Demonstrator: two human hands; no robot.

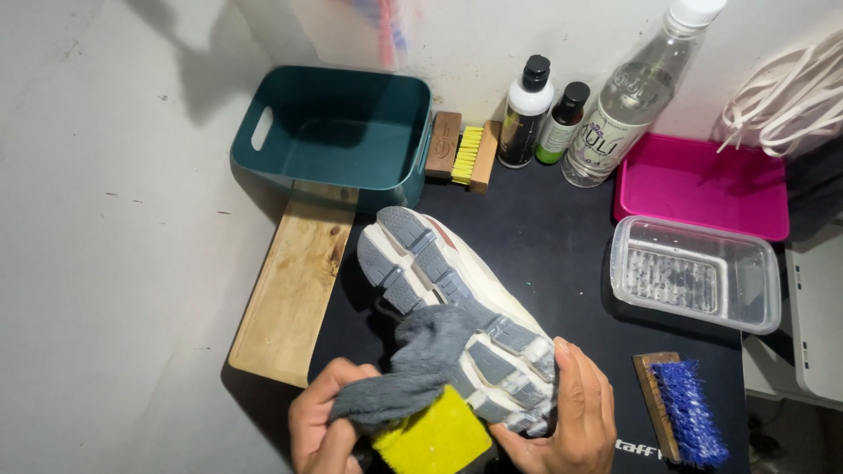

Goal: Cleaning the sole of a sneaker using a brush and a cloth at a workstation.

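A white sneaker (421,263) lies sole up over a black mat (544,237), its grey tread blocks facing me. My right hand (571,417) grips the near end of the sneaker from the right side. My left hand (320,426) holds a grey cloth (421,360) with a yellow underside, pressed against the sole near its lower middle. The cloth covers part of the tread.
A teal bin (290,132) stands at the back left beside a wooden board (290,290). Wooden brushes (461,154), two small bottles (527,110) and a clear bottle (628,101) line the wall. A pink tray (702,184), clear container (694,272) and blue-bristled brush (685,421) sit right.
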